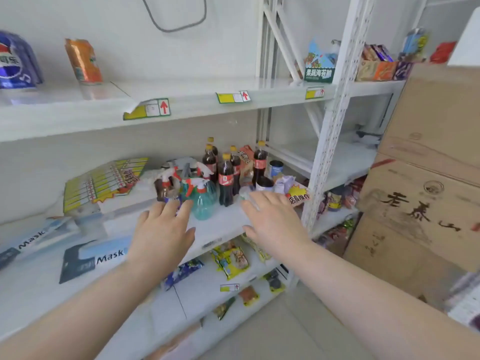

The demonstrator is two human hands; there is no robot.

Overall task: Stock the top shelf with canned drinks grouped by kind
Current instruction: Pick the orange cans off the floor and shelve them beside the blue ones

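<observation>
Left hand (163,229), right hand (272,224) spread flat — spray bottle (204,201), cola bottles (226,183) ahead

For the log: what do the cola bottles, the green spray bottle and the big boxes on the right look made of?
Cola bottles: probably clear glossy plastic; dark liquid shows through, yellow screw caps. Spray bottle: translucent green plastic; light shows through its body. Boxes: matte brown cardboard, with seams and printed characters.

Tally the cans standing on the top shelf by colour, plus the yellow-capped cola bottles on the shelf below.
Blue cylindrical metal can: 1
Orange cylindrical metal can: 1
Dark plastic cola bottles with yellow caps: 5
Total: 7
</observation>
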